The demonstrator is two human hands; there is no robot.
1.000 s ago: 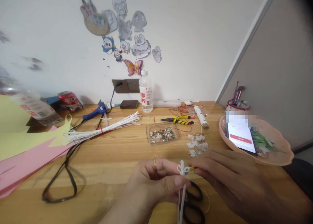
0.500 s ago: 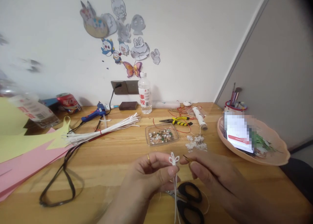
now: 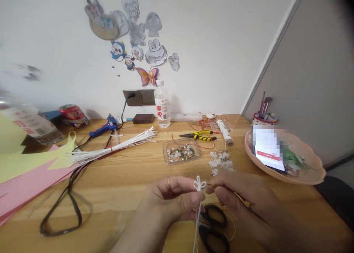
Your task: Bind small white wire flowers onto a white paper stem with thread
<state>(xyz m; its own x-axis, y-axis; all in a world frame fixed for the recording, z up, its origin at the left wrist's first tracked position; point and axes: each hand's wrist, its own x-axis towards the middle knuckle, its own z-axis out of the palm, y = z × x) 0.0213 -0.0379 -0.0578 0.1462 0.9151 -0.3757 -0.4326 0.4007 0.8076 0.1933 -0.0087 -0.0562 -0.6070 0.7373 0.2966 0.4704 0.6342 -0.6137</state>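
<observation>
My left hand [image 3: 177, 199] pinches a white knotted cord [image 3: 199, 184] between thumb and fingers. Small loops fan out above the fingertips, and the cord's long ends hang down below. In my right hand [image 3: 238, 196] are thin gold-coloured tweezers [image 3: 212, 186], gripped between thumb and forefinger. Their tips are close to the loops on the right side; whether they touch, I cannot tell. Black-handled scissors [image 3: 215, 242] lie on the table under the hands, their blades partly hidden by the left fingers and the cord.
Ahead are a clear bead tray [image 3: 182, 151], small white knotted pieces [image 3: 221, 162] and yellow-black pliers [image 3: 199, 136]. On the left lie a bundle of white cords [image 3: 118, 146] and a blue glue gun [image 3: 103, 127]. A pink dish [image 3: 306, 164] holding a phone [image 3: 268, 150] stands right.
The tweezers have moved in closer to the loops of the white cord. Both hands sit slightly lower in the picture, and the whole view has shifted a little.
</observation>
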